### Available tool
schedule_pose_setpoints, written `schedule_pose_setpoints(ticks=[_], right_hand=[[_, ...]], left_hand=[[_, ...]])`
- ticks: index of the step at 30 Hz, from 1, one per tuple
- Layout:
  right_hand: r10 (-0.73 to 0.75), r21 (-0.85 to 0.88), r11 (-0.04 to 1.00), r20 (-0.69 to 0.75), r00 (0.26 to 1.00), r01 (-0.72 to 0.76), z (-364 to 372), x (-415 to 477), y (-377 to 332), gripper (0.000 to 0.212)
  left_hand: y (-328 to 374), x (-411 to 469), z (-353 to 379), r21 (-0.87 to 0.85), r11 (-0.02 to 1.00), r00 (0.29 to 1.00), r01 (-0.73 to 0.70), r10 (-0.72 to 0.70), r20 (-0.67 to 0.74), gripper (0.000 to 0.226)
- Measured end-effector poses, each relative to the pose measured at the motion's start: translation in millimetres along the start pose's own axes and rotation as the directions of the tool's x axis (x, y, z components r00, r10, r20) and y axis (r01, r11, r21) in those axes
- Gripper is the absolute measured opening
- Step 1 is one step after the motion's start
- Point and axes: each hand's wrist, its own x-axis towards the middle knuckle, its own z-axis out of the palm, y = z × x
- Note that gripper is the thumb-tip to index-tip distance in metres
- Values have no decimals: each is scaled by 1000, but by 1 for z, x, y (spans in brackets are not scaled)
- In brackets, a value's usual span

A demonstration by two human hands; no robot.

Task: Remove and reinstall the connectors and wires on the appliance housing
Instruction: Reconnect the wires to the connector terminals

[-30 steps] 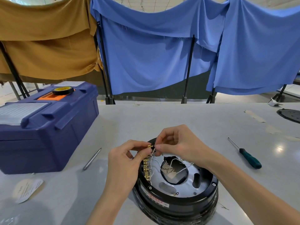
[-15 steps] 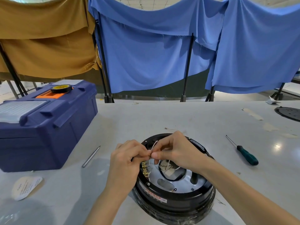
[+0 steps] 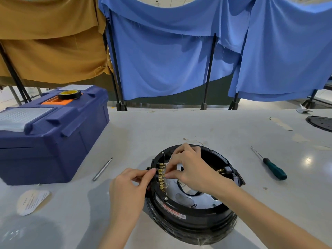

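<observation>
A round black appliance housing (image 3: 190,220) lies open side up on the grey table (image 3: 161,130). A row of brass connectors (image 3: 161,174) with thin white wires runs down its inner left wall. My left hand (image 3: 131,186) grips the housing's left rim from outside, thumb on the edge. My right hand (image 3: 190,168) reaches inside and pinches a connector in that row between thumb and forefinger. More brass terminals (image 3: 220,170) show at the right wall. A loose wire (image 3: 193,140) lies on the table behind the housing.
A blue toolbox (image 3: 50,133) with a tape roll (image 3: 69,94) on top stands at left. A metal pin (image 3: 102,169) and a paper label (image 3: 32,201) lie near it. A green-handled screwdriver (image 3: 269,165) lies at right, a black disc (image 3: 321,123) at far right.
Both hands came down from above the housing, where they held a wire end together. My left hand moved out to the rim, and my right hand went to the connector row.
</observation>
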Motion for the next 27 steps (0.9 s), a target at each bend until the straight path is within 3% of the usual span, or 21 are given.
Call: schedule_pose_setpoints(ticks=[9, 19, 27], right_hand=[[7, -30, 1000, -20, 1000, -7, 7, 1, -3, 5], [-3, -18, 1000, -57, 998, 2, 17, 4, -4, 6], [12, -98, 995, -86, 996, -21, 30, 10, -14, 13]], left_hand=[[2, -6, 7, -31, 994, 991, 105, -107, -80, 32], [1, -14, 14, -160, 972, 973, 171, -191, -125, 34], [0, -18, 22, -126, 981, 971, 148, -168, -170, 37]])
